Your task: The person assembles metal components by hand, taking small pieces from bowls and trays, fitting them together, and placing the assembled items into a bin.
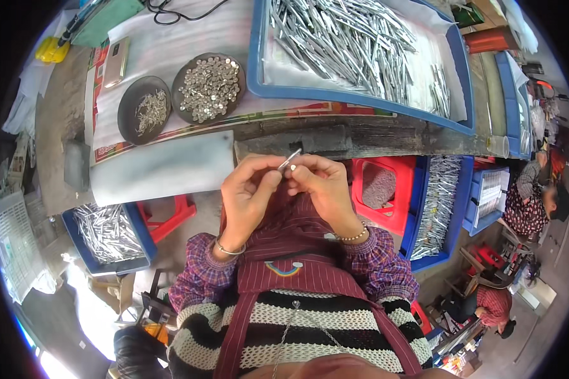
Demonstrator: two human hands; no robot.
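My left hand (250, 192) and my right hand (319, 184) meet in front of my chest, just below the table edge. Together their fingertips pinch a small shiny metal strip (289, 158) that points up and to the right. On the table above stands a big blue tray (360, 95) heaped with several long metal strips. To its left are two dark round dishes: one (210, 87) full of small silver round parts, the other (144, 108) with thin metal pins.
A phone (116, 61) lies at the table's back left. Below the table are a blue bin of metal strips (107, 234) on my left, red stools (385, 189) and more blue bins (439, 202) on my right. Two other people sit at far right.
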